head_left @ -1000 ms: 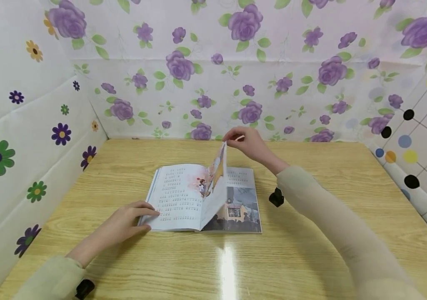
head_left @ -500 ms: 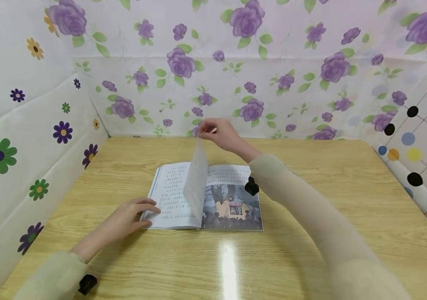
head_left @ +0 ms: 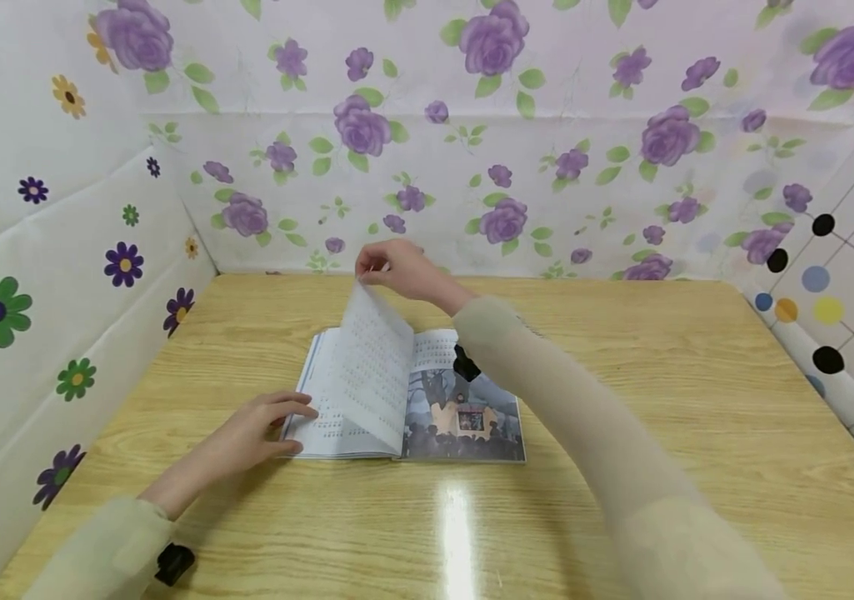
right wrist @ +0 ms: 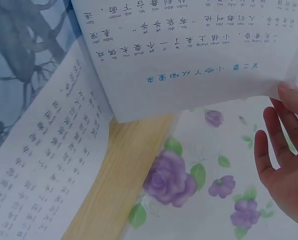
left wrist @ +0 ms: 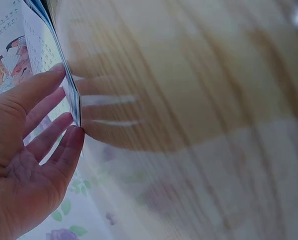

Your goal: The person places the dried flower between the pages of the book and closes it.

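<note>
An open book (head_left: 464,429) lies on the wooden table, printed text on its left side and a dark, blue-grey picture on the right. One page (head_left: 377,358) stands raised over the left side, its top corner pinched between the thumb and fingers of my right hand (head_left: 397,268). In the right wrist view this page (right wrist: 189,60) carries lines of characters and a blue heading, and the right hand (right wrist: 286,150) grips its corner. My left hand (head_left: 257,429) rests at the book's lower left edge, fingers on the page. The left wrist view shows its fingertips (left wrist: 71,131) along the book's side.
The light wood table (head_left: 659,375) extends around the book, with a bright glare strip in front. A purple-flowered cloth wall (head_left: 501,167) rises behind the table's far edge. Patterned panels flank it, flowers on the left and dots (head_left: 827,310) on the right.
My right hand has carried the pinched page from right of the spine over to the left side, uncovering more of the picture page. The left hand has stayed at the book's edge.
</note>
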The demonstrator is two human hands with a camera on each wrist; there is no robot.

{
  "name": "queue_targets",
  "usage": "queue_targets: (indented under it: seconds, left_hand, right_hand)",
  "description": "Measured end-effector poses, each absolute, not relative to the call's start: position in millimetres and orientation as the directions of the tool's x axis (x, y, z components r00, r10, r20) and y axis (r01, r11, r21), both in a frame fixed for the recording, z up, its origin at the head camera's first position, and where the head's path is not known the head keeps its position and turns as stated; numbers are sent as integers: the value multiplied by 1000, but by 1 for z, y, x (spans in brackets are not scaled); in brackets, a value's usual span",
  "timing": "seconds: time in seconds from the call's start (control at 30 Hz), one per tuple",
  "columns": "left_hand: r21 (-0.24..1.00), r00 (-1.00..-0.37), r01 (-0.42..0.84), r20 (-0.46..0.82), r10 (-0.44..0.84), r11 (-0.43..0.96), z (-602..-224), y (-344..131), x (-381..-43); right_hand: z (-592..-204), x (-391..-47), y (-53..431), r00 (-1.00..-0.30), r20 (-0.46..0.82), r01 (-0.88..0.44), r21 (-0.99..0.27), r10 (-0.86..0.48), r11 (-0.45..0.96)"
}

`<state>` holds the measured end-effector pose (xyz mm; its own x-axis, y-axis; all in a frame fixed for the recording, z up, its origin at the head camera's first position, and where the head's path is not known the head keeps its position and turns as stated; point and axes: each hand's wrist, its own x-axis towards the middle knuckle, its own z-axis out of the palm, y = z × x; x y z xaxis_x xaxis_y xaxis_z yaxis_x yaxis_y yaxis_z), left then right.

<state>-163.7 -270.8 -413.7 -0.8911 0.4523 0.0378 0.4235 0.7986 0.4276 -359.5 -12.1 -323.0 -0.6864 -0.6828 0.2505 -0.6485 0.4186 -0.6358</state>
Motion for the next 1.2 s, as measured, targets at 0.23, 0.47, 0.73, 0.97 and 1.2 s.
queue_targets:
  seconds: [0.23, 0.47, 0.73, 0.97, 1.2]
  left_hand:
    - [433, -898, 406, 29, 438, 805, -413, -273, -167]
    - [489, -882, 426, 39, 469, 761, -418, -277, -172]
    - [510, -883, 414, 24, 468, 754, -418, -281, -173]
    - [507, -880, 417, 16, 475, 754, -420, -281, -173]
    - [584, -886, 372, -10, 464, 722, -420, -284, -173]
  right_hand:
    - [-330, -367, -39, -636, 171, -652, -640, -752, 406]
    - [-352, -373, -62, -593, 144, -682, -612, -792, 399]
    - [-377, -376, -79, -584, 134, -696, -590, -801, 409]
    - [-388, -374, -89, -608, 102, -677, -584, -787, 447]
    - [-398, -371, -97, -652, 70, -662, -539, -755, 522]
